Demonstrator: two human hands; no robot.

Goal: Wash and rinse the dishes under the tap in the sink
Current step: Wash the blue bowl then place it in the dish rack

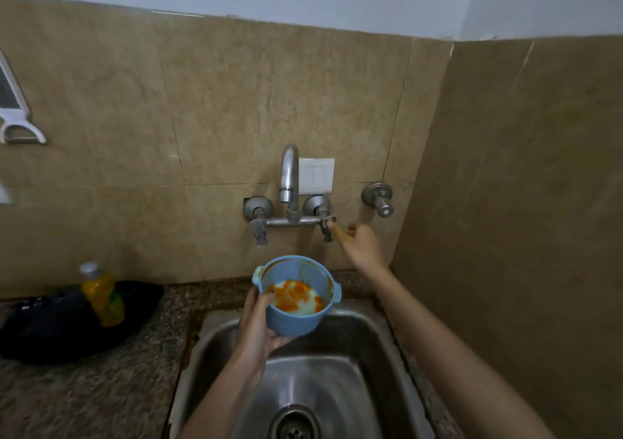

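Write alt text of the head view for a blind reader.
A person's left hand holds a round light-blue plastic bowl smeared with orange sauce over a steel sink, while the right hand reaches for the right handle of the wall-mounted chrome tap. A yellow plastic bottle stands at left.

The blue bowl [296, 295] is occupying the room under the tap spout [289, 172], blocking the back of the sink [337, 388]; the basin's front is lying open. A side wall [522, 202] is crowding the right, and a yellow bottle [102, 295] is standing on the left worktop [84, 405].
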